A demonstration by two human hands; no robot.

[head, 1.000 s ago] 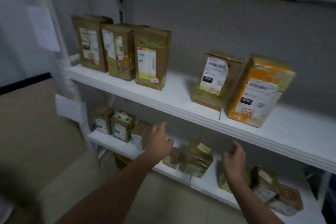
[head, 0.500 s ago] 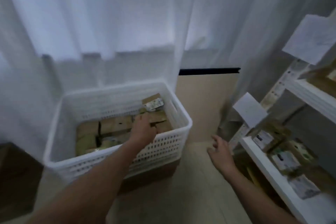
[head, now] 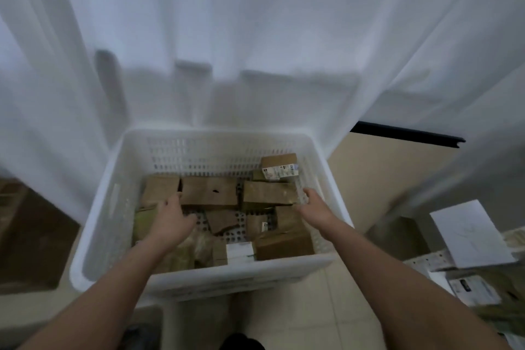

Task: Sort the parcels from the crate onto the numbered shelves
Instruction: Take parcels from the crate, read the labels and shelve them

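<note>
a dark brown cabinet stands at the far left, half behind a white curtain that hangs across the whole back. the white perforated crate sits in the middle on the floor, and both bare forearms reach down into it.

the left hand is low in the crate's left half. its fingers are loosely spread with the thumb out to the side, and the tips are at the near edge of the back-left brown parcel. it has nothing in its grasp. a greenish wrapped parcel lies just left of the wrist.

two more brown parcels lie flat along the back row, a middle parcel and a long parcel. a small labelled box leans in the back-right corner.

the right hand hovers by the right end of the long parcel, near the crate's right wall. its fingers are straight, slightly blurred, and grasp nothing. a brown box sits beneath its forearm in the near-right corner.

at the right edge a white paper sheet hangs over a shelf of labelled parcels.
</note>
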